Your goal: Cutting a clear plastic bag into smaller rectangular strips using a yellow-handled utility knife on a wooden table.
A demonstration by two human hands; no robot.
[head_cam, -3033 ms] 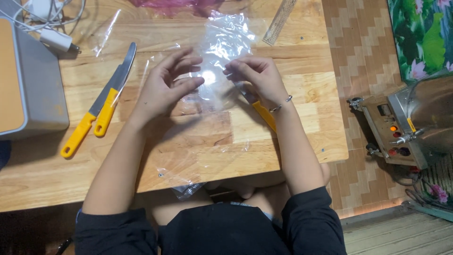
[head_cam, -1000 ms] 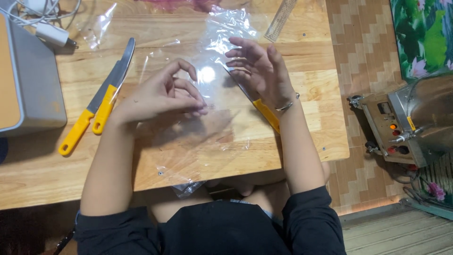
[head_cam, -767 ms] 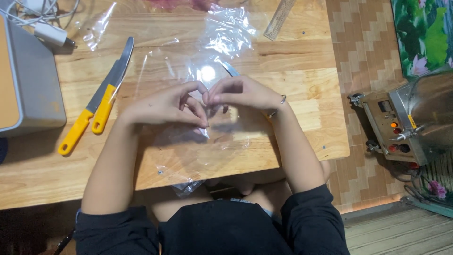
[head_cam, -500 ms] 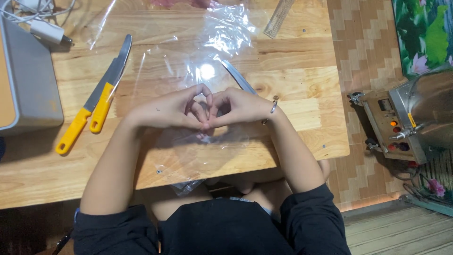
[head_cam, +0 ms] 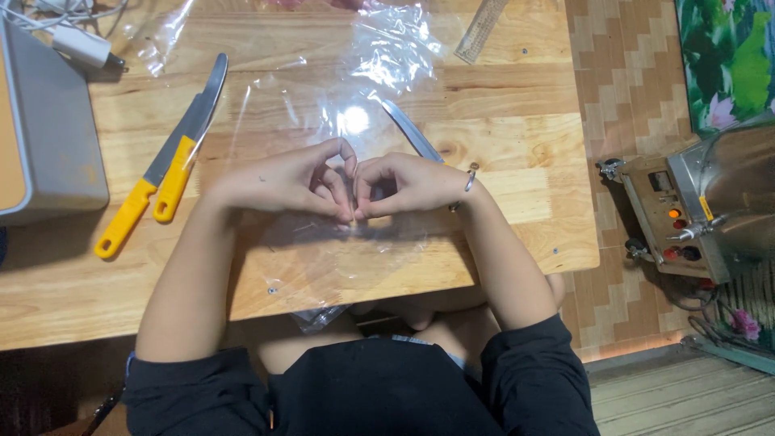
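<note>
We see a sheet of clear plastic film [head_cam: 323,121] spread flat on the wooden table [head_cam: 517,161], reaching from the table's far edge down to the near edge, where a corner hangs over. Both of our hands meet on its middle. Our left hand [head_cam: 286,182] and our right hand [head_cam: 404,184] are curled, knuckles up, fingertips pressed together and pinching at the film between them; whether any small thing sits inside the pinch we cannot tell. The fingers [head_cam: 347,161] of both hands are nearly closed, touching each other. A thin bracelet [head_cam: 468,179] circles the right wrist.

Just beyond the right hand a grey blade [head_cam: 408,133] pokes out from under it, lying on the film. To the left, well apart from the hands, two knives with yellow handles [head_cam: 157,190] lie side by side. Farther left stands a grey box [head_cam: 48,153] with a white plug and cable [head_cam: 77,40] above it. A clear ruler [head_cam: 480,28] rests at the far edge. Right of the table, on the patterned floor, sits a metal machine [head_cam: 694,210].
</note>
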